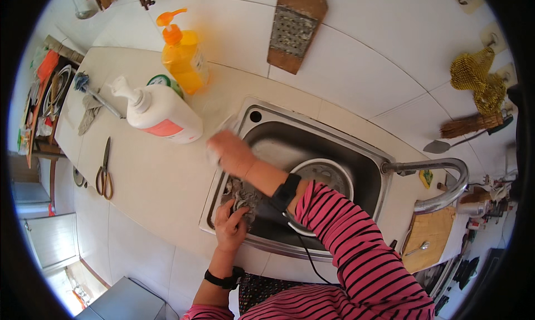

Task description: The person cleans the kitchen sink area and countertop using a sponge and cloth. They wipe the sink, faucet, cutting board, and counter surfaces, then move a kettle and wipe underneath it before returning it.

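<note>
My left hand (230, 228) grips a crumpled grey cloth (246, 201) at the left end of the stainless steel sink (386, 186). Motion blurs my right hand (232, 153), which is over the sink's left rim. Its fingers are curled around a whitish, see-through thing (212, 156), too blurred to name. A round metal basin (324, 163) sits inside the sink, partly hidden under my right forearm. Just left of my right hand stands a white pump bottle (167, 115) with a pink label.
Behind the white bottle are an orange pump bottle (184, 61) and a green-lidded container (161, 81). Scissors (105, 173) and a long-handled brush (100, 96) lie on the counter (154, 178). A curved faucet (455, 169) reaches out at right. A grater (294, 31) hangs on the wall.
</note>
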### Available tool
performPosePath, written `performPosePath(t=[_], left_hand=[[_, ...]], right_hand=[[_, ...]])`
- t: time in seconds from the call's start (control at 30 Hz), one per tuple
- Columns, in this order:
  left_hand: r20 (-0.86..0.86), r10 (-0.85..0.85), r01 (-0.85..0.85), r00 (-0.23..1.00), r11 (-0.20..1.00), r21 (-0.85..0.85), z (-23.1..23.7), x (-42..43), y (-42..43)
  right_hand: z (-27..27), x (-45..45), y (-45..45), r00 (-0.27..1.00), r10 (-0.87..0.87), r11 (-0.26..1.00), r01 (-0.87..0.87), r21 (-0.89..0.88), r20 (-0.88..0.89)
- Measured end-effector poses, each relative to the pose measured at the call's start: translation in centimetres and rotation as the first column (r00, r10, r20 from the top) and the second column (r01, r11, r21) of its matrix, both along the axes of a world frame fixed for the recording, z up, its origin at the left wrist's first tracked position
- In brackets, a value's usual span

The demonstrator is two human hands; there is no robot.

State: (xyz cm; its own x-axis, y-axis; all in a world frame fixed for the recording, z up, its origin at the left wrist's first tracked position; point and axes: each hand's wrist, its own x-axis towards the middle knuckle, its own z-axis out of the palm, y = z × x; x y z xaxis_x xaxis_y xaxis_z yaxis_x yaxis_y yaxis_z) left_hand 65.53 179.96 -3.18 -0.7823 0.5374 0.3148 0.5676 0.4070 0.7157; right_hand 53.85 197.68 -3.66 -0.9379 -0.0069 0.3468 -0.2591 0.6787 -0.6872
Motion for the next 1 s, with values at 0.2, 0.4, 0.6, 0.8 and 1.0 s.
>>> performPosePath(t=[0.2, 0.4, 0.6, 0.8, 1.0], left_hand=[[0.068, -0.052, 0.048, 0.996, 0.997, 0.060, 0.0, -0.5, -0.1], [0.239, -0.116, 0.083, 0.964, 0.986, 0.145, 0.8, -2.6, 1.8], [0.301, -0.143, 0.087, 0.943, 0.977, 0.195, 1.1, -9.3, 8.9], [-0.065, -0.161, 0.157, 0.985, 0.986, -0.059, 0.0, -16.7, 20.0], [-0.207, -0.273, 0.224, 0.940, 0.947, -0.230, -2.0, -12.7, 23.6]], right_hand=[[3.4, 3.8, 3.3, 0.978, 0.054, 0.910, 0.034, -0.414, 0.200], [0.7, 6.0, 15.1, 0.888, -0.459, 0.857, 0.447, 0.255, -0.013], [-1.1, 15.2, 17.1, 0.651, -0.757, 0.601, 0.728, 0.329, -0.058], [1.8, 23.4, 19.2, 0.459, -0.869, 0.495, 0.811, 0.312, 0.186], [1.8, 31.4, 14.2, 0.537, -0.841, 0.532, 0.843, -0.082, 0.066]])
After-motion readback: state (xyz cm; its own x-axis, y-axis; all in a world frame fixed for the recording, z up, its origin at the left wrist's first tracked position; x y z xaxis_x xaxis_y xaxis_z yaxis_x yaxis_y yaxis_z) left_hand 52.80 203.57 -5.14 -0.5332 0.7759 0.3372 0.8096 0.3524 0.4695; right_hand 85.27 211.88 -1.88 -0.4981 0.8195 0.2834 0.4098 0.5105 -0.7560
